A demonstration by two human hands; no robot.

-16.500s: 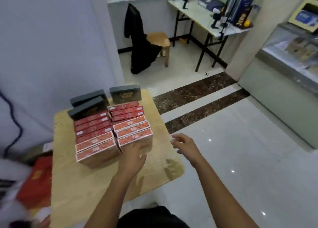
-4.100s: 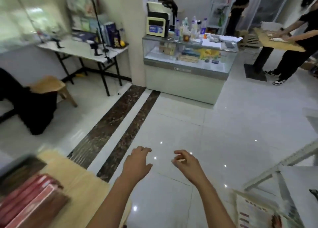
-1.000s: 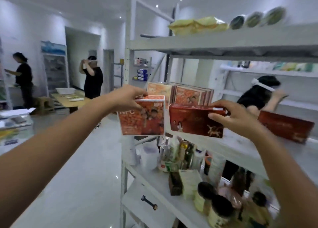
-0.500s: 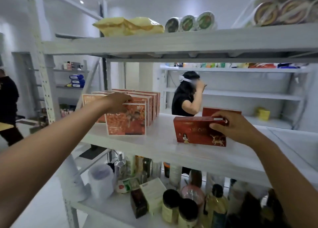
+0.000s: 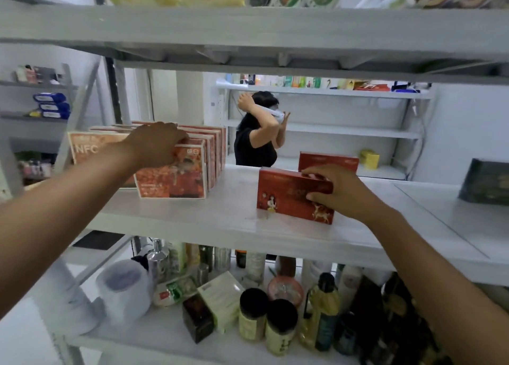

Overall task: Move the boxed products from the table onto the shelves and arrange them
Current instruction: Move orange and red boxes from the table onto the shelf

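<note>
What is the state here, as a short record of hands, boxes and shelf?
left hand: grips top of orange box
right hand: holds dark red box at its right end
orange box: upright on middle shelf, fronting row of orange boxes
dark red box: upright on same shelf, second dark red box behind

Dark box [image 5: 487, 183] cut off at right, print apparently blurred
</note>
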